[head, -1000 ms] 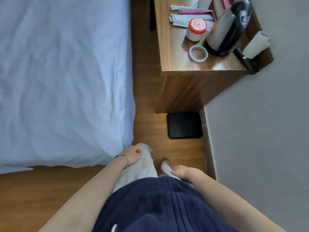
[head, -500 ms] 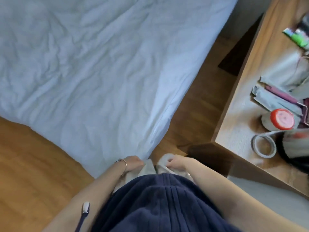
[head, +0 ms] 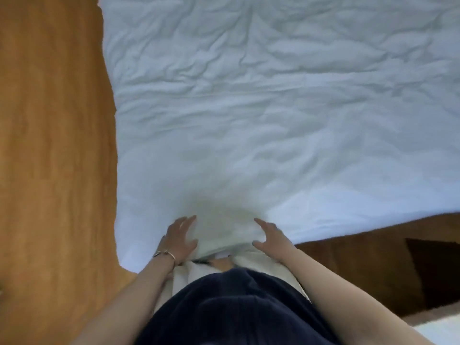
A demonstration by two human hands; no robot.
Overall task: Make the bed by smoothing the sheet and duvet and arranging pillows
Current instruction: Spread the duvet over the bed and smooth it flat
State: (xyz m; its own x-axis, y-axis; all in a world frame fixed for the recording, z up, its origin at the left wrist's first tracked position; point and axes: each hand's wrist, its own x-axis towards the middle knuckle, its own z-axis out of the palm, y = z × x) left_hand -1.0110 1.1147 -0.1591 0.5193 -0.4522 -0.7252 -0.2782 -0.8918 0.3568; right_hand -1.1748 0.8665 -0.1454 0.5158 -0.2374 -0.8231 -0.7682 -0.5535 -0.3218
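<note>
A wrinkled white sheet (head: 261,108) covers the bed and fills most of the view, hanging over the near edge. My left hand (head: 178,239), with a bracelet at the wrist, lies open with fingers spread on the near edge of the sheet. My right hand (head: 271,236) is open too, fingers apart, at the same edge a little to the right. Between the hands the sheet bulges slightly. No pillows or duvet are in sight.
Wooden floor (head: 54,158) runs along the bed's left side. At the right, below the bed edge, there is more wood floor and a dark shadowed opening (head: 433,270). My dark top and light trousers fill the bottom middle.
The view has swung from the bedside table to face the bed squarely. Both hands have lifted from my trousers and spread open onto the sheet's near edge.
</note>
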